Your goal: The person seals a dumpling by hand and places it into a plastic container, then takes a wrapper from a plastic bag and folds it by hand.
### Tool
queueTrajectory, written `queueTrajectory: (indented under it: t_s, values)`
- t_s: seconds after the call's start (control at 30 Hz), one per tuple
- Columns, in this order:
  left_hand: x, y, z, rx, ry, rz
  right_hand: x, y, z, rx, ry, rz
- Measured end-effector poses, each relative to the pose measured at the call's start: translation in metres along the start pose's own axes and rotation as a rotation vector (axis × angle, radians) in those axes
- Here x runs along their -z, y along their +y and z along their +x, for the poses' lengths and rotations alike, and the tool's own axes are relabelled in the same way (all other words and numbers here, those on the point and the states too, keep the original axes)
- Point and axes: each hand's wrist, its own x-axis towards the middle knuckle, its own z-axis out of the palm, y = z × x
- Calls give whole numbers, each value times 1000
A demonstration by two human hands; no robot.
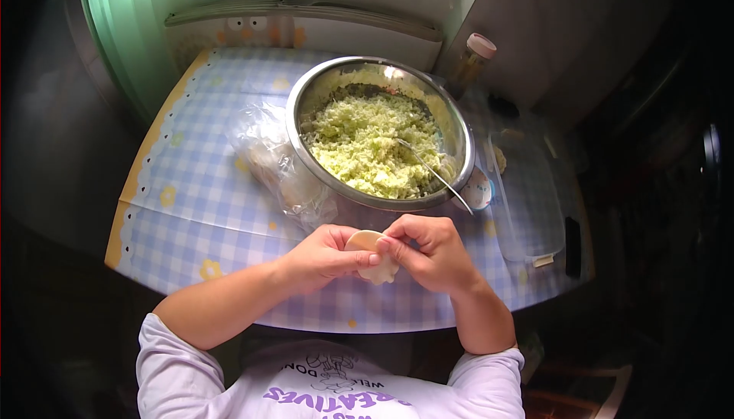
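Between my two hands is a pale round dumpling wrapper (pixel 373 270), held just in front of the big metal bowl. My left hand (pixel 330 257) grips its left side, with the thumb lying across the near face. On the other side my right hand (pixel 428 251) pinches the wrapper's upper right edge between thumb and finger. The lower edge looks wavy; whether filling is inside, I cannot tell. Chopped pale-green filling (pixel 375 144) partly fills the metal bowl (pixel 307 160). A thin metal utensil handle (pixel 437 177) leans out over the bowl's right rim, its other end buried in the filling.
Left of the bowl lies a clear plastic bag (pixel 267 163) with pale round pieces inside. A clear plastic container (pixel 527 205) sits to the right, near a small round lid-like thing (pixel 479 190). A jar (pixel 474 56) stands behind. A checked cloth (pixel 195 197) covers the table.
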Motion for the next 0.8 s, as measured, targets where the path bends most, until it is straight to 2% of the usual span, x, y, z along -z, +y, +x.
queueTrajectory:
  t_s: [0.1, 0.23, 0.4, 0.6, 0.7, 0.8]
  values:
    - [-4, 4, -1, -2, 49, -12, -3, 0, -1, -44, 57, 83]
    - [-9, 6, -2, 7, 173, 3, 9, 9, 3, -100, -5, 16]
    - [-5, -2, 0, -68, 126, 116, 11, 18, 3, -180, -71, 123]
    - [-6, -1, -2, -57, 65, 98, 7, 9, 6, -123, -112, 35]
    - [-3, -4, -1, -53, 55, 95, 6, 3, 5, -174, -45, -16]
    - [-3, -2, -1, -47, 64, 74, 4, 3, 3, -96, -3, -42]
